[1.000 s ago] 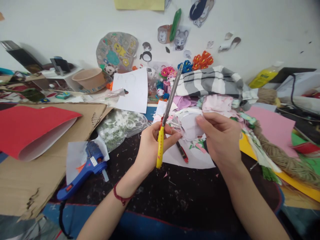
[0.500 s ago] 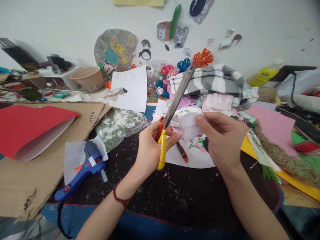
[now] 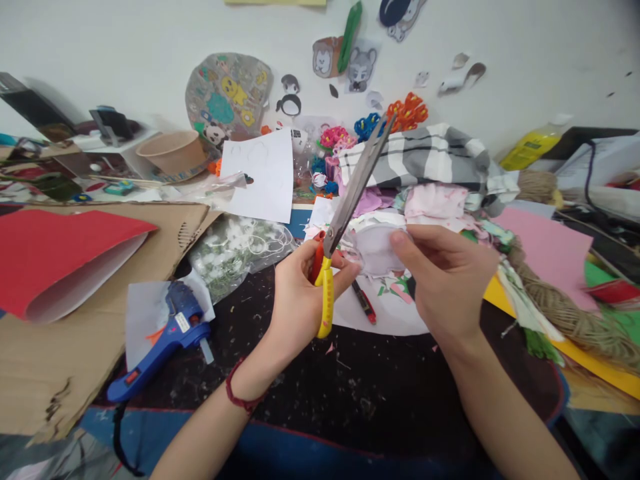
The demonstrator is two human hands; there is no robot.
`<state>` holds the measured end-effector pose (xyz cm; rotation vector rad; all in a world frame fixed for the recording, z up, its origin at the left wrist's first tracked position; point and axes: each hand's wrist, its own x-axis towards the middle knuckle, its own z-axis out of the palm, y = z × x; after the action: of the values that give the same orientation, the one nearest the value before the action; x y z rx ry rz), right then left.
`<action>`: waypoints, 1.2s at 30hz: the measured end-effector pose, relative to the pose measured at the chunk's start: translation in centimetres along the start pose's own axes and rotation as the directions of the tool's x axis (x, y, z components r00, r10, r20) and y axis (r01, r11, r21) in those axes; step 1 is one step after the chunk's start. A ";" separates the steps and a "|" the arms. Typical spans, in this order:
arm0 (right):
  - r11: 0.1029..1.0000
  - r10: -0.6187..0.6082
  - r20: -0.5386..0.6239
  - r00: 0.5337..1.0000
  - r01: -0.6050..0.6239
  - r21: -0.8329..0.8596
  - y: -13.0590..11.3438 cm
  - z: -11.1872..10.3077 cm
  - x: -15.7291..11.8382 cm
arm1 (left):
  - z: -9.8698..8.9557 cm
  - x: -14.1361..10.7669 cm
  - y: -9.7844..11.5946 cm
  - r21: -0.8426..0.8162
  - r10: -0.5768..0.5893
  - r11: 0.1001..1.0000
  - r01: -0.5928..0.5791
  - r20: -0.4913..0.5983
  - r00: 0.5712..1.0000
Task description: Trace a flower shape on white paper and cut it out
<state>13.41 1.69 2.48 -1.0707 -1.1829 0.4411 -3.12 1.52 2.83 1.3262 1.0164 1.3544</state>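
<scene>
The dark tabletop (image 3: 360, 393) is speckled with paper scraps. A flattened cardboard sheet (image 3: 60, 367) covers the lower left of the frame, with a blue glue gun (image 3: 165, 347) on white paper just beside it. A plastic bag (image 3: 235, 257) lies above the gun, and a yellow card (image 3: 500, 300) lies at right.

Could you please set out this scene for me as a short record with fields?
Left hand: grips yellow-handled scissors, blades open
Right hand: pinches a pale cut-out between its fingers
Nearby: a red-and-black pen-like tool lies below the cut-out
Left wrist: a red cord bracelet
Around: a blue hot glue gun, a red paper sheet, jute twine, a plaid cloth
</scene>
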 end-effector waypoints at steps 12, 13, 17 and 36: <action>0.936 0.293 0.461 0.838 -0.350 0.042 -0.9 -0.5 0.7 | -0.1 0.0 0.0 -0.019 0.049 0.999 -0.051 -0.074 0.996; 0.932 0.300 0.475 0.827 -0.360 0.037 -0.9 -0.5 0.7 | -0.2 -0.1 0.0 -0.023 0.050 0.998 -0.052 -0.077 0.996; 0.921 0.333 0.500 0.799 -0.388 0.008 -0.8 -0.6 0.6 | -0.2 -0.1 0.1 -0.018 0.039 0.999 -0.041 -0.094 0.995; 0.936 0.327 0.502 0.800 -0.349 -0.053 -0.9 -0.6 0.7 | -0.2 -0.2 0.3 0.034 0.022 0.999 -0.018 -0.120 0.993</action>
<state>13.97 1.57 3.59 -1.1719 -1.4317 1.0781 -3.38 1.30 3.07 1.2942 1.1131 1.4522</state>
